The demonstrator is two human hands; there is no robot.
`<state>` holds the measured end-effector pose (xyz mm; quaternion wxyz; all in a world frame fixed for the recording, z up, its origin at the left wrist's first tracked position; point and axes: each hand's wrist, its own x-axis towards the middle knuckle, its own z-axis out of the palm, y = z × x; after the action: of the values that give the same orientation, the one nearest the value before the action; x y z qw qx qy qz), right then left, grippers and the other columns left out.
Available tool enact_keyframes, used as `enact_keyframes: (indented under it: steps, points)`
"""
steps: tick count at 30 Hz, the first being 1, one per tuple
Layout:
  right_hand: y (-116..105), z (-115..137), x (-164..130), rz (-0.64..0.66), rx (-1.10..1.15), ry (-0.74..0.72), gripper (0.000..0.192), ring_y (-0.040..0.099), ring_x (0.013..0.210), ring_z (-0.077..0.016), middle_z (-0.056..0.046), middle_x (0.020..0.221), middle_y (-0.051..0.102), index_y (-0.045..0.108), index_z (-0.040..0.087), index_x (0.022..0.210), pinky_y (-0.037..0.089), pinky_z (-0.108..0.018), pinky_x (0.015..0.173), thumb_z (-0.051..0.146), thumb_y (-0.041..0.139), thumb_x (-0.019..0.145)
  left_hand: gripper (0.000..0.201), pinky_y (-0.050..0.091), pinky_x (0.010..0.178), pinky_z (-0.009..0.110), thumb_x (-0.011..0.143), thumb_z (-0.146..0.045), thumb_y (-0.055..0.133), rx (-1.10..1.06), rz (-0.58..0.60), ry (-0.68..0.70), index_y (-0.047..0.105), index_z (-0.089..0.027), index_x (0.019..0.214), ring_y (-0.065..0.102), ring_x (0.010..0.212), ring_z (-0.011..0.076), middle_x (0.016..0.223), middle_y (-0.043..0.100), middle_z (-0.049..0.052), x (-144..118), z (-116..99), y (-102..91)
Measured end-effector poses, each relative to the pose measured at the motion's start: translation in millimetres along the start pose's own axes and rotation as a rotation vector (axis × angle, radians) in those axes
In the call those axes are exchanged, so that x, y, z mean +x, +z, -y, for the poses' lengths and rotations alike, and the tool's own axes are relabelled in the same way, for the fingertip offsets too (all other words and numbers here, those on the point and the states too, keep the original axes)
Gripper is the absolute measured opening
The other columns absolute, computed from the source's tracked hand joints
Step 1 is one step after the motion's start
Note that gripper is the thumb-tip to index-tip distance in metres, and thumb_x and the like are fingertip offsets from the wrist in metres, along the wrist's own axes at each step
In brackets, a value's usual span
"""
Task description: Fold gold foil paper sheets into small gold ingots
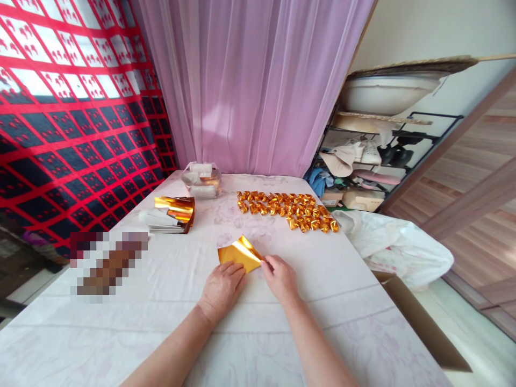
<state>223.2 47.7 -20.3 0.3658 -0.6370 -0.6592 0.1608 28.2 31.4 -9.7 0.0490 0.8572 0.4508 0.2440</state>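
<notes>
A sheet of gold foil paper, partly folded, lies on the white tablecloth in front of me. My left hand presses its near left edge with the fingertips. My right hand pinches the sheet's right corner. Further back, many folded gold paper pieces are lined up in rows. A stack of unfolded gold and white sheets sits at the left.
A clear plastic container stands at the table's far end before a pink curtain. A white bag and a cardboard box sit off the right edge. A cluttered rack stands behind. A blurred patch covers something at the left.
</notes>
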Motion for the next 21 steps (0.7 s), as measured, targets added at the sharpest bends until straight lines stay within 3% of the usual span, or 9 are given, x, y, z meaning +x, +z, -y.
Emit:
enact_keyframes:
  steps: [6,12,21]
  points:
    - [-2,-12,2,-0.021,0.157,0.117,0.034,0.065,0.068,-0.0185,-0.005,0.076,0.073,0.074,0.021,0.086,0.046,-0.025,0.064,0.046,0.051,0.082,0.029,0.054,0.088,0.032,0.097,-0.027,0.044,-0.093,-0.098,-0.119,0.066,-0.019,0.113,0.068,0.098,0.0193,0.11,0.073,0.008,-1,12,1.9]
    - [-4,-10,2,-0.03,0.374,0.198,0.038,0.064,0.066,-0.0178,-0.003,0.072,0.071,0.074,0.02,0.087,0.047,-0.025,0.061,0.052,0.056,0.078,0.049,0.054,0.078,0.03,0.09,-0.028,0.048,-0.302,-0.156,-0.414,0.047,-0.022,0.139,0.07,0.087,0.018,0.1,0.074,0.002,2,29,-5.2]
    - [-16,-4,7,-0.06,0.645,0.35,0.052,0.055,0.047,-0.013,0.0,0.052,0.06,0.07,0.016,0.084,0.04,-0.022,0.045,0.066,0.067,0.067,0.062,0.045,0.057,0.026,0.084,-0.05,0.051,-0.572,-0.137,-0.631,0.053,-0.017,0.136,0.058,0.053,0.014,0.066,0.066,-0.002,8,24,-20.4]
